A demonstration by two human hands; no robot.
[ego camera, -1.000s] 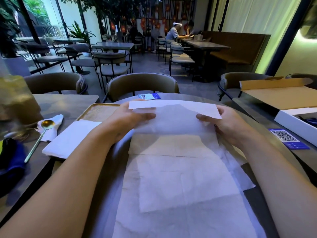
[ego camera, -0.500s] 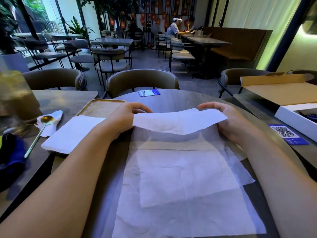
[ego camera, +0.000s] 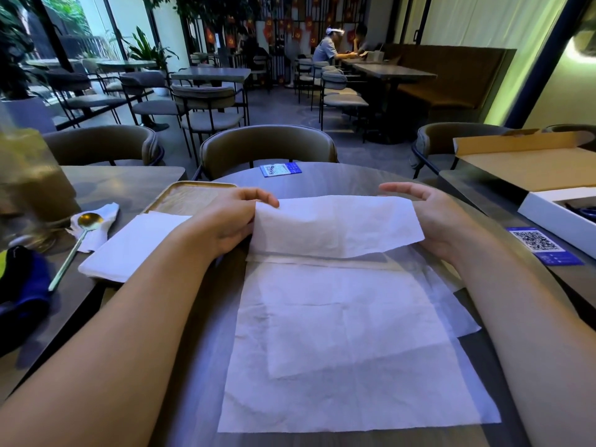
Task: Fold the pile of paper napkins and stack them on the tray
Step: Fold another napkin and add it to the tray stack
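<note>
Pinching the top napkin point(ego camera: 335, 225) at its far-left corner, the left hand point(ego camera: 222, 221) lifts its far edge; the right hand point(ego camera: 442, 217) is open beside it. Underneath, the pile point(ego camera: 342, 350) covers the table point(ego camera: 354, 179). A folded napkin point(ego camera: 129, 243) hides the tray point(ego camera: 190, 196)'s near end. QR card point(ego camera: 538, 243) text is unreadable.

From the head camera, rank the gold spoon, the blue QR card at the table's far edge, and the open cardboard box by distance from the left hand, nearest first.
1. Blue QR card, just beyond the left hand.
2. Gold spoon, farther left.
3. Cardboard box, far right.
</note>
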